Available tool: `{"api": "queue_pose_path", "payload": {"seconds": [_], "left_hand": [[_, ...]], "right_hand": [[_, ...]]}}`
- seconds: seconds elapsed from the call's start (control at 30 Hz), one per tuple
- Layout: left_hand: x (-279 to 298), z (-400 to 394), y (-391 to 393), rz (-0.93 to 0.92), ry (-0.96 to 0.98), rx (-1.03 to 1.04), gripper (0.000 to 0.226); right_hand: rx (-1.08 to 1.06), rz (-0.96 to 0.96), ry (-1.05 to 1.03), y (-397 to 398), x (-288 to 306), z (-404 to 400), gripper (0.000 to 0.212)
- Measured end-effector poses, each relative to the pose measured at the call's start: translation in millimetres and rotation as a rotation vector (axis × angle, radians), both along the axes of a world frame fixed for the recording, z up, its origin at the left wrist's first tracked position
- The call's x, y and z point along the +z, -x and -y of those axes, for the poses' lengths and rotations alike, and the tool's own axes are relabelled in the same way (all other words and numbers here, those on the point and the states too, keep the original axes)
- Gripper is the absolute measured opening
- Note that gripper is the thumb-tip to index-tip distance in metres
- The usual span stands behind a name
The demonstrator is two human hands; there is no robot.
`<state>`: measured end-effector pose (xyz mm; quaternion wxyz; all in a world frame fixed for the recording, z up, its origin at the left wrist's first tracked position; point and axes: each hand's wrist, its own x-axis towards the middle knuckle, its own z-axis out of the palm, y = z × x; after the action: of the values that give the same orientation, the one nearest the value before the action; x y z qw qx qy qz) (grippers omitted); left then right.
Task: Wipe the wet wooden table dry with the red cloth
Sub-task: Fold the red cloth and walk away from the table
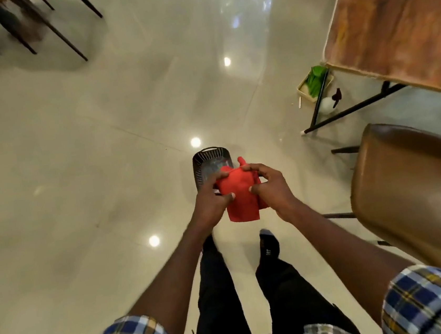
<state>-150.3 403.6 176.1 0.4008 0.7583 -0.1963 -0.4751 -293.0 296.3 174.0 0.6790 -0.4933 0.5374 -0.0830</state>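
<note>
cloth [240,194] bunched between both hands, above a dark basket [208,162] on the floor [75,156]. left hand [212,203] pinching its left edge with thumb and fingers; right hand [268,186] gripping the right side, fingers curled over the top. lower corner hanging free below the grips. table [395,23] well apart, upper right, beside a chair [415,194].

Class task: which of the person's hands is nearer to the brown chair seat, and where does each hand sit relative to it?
Right. The right hand, gripping the red cloth, is immediately left of the brown chair seat in the picture; the left hand grips the cloth's far side, farther away.
</note>
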Motion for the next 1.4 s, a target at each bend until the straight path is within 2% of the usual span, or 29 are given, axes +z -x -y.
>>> {"api": "queue_pose_path", "payload": {"seconds": [0.2,0.37,0.53,0.63,0.7,0.8,0.9,1.0,1.2,1.4], "left_hand": [[18.9,23.6,-67.8,-0.147,0.059,0.003,0.055],[68.2,65.5,-151.0,-0.145,0.116,-0.017,0.059],[107.4,150.4,-227.2,-0.223,0.173,-0.092,0.055],[117.6,220.7,-264.4,-0.289,0.194,-0.070,0.040],[121.2,270.1,-286.8,-0.271,0.208,-0.040,0.033],[117.1,347.6,-322.5,-0.254,0.176,-0.013,0.040],[120.5,428.4,-359.6,-0.231,0.050,-0.034,0.046],[134.4,515.5,-393.5,-0.186,-0.035,-0.222,0.058],[175.6,686.3,-416.9,-0.261,0.142,-0.400,0.027],[178.3,857.2,-413.9,-0.277,0.237,-0.516,0.027]], "right_hand": [[-0.043,0.054,0.044,-67.8,29.4,16.4,0.051],[-0.037,0.173,0.074,-140.6,71.0,49.3,0.054],[-0.120,0.233,0.141,-201.2,104.0,112.8,0.059],[-0.223,0.247,0.213,-238.4,111.0,167.0,0.058],[-0.305,0.270,0.210,-262.5,110.1,207.3,0.059],[-0.432,0.345,0.179,-300.7,105.8,280.2,0.065],[-0.559,0.431,0.115,-339.0,110.3,355.9,0.066],[-0.605,0.463,0.098,-372.7,124.3,432.5,0.066],[-0.619,0.359,0.237,-386.7,173.5,577.3,0.062],[-0.668,0.276,0.362,-387.3,183.2,727.0,0.065]]}}
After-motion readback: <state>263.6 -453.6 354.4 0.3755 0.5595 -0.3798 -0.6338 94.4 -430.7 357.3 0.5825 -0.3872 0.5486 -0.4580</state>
